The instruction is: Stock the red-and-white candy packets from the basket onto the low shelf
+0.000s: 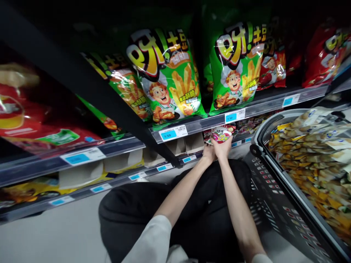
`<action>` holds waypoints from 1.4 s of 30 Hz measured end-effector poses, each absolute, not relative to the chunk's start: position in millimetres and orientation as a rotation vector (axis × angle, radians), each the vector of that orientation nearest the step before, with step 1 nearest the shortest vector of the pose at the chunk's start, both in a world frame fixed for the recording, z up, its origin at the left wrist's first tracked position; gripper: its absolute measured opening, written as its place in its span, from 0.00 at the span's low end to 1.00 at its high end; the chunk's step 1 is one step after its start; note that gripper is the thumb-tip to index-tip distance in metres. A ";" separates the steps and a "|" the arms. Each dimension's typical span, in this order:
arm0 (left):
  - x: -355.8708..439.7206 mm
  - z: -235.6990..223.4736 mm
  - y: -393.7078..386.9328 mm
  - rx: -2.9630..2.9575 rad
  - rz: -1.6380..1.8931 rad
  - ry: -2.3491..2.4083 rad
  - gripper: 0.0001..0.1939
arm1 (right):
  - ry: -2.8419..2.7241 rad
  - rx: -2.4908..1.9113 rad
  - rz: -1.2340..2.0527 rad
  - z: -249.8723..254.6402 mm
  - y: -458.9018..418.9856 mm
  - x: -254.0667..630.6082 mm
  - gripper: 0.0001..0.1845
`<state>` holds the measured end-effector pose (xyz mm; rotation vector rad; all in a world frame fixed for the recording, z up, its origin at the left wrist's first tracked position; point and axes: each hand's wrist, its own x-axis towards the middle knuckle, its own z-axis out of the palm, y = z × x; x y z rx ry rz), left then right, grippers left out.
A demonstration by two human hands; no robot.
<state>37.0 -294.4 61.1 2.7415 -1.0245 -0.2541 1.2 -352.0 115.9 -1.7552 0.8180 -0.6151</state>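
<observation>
Your right hand (223, 149) grasps a shiny red, white and pink plastic packet (221, 135) at the lower shelf, just below the upper shelf's dark, clear-fronted edge (203, 126).
Its fingers curl round the packet's near side; your left hand (208, 153) sits close against it on the left, its fingertips too hidden to tell their grip (perhaps steadying from below). The low hold probably suits the tight gap under that edge, where glossy green chip bags (167, 84) stand upright, fronts outward, likely for display. Rightward, the grey perforated plastic basket (263, 171), heaped with yellow-and-white packets (315, 160), crowds your black-trousered knee; more room shows over the pale floor (49, 233), near left.
</observation>
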 end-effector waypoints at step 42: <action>23.3 96.7 -250.5 2.743 0.232 -0.954 0.25 | 0.562 -2.739 0.088 125.1 -381.6 30.9 0.16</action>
